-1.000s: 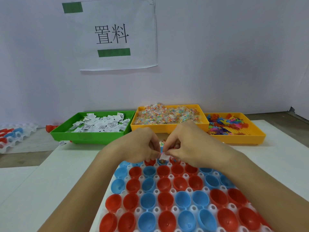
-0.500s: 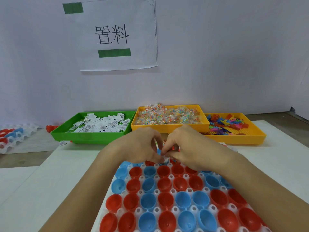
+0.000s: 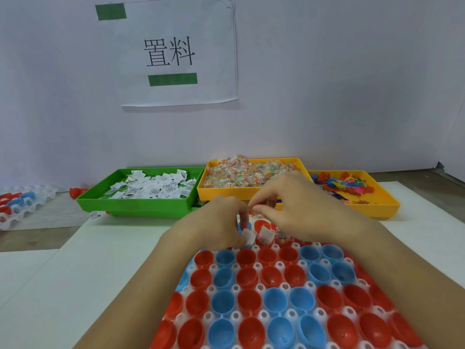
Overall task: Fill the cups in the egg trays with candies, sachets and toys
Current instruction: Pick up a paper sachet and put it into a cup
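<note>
The white egg tray (image 3: 285, 285) lies in front of me, its wells set with red cups (image 3: 270, 275) and blue cups (image 3: 224, 302) that look empty in the near rows. My left hand (image 3: 216, 222) hovers over the far row and pinches a white sachet (image 3: 249, 236) at a cup there. A second white sachet (image 3: 266, 234) sticks up from the neighbouring cup. Just above and right, my right hand (image 3: 299, 205) has its fingers curled, thumb and forefinger pinching a small packet that I cannot make out clearly. My hands hide most of the far row.
Three bins stand behind the egg tray: a green tray (image 3: 141, 206) of white sachets, a yellow tray (image 3: 226, 193) of candy packets, and a yellow tray (image 3: 377, 211) of coloured toys. Another egg tray (image 3: 22, 205) sits at far left. A paper sign (image 3: 176, 51) hangs on the wall.
My hands were pressed together over the far row; now the right hand has lifted slightly up and right, and two white sachets show at the far cups.
</note>
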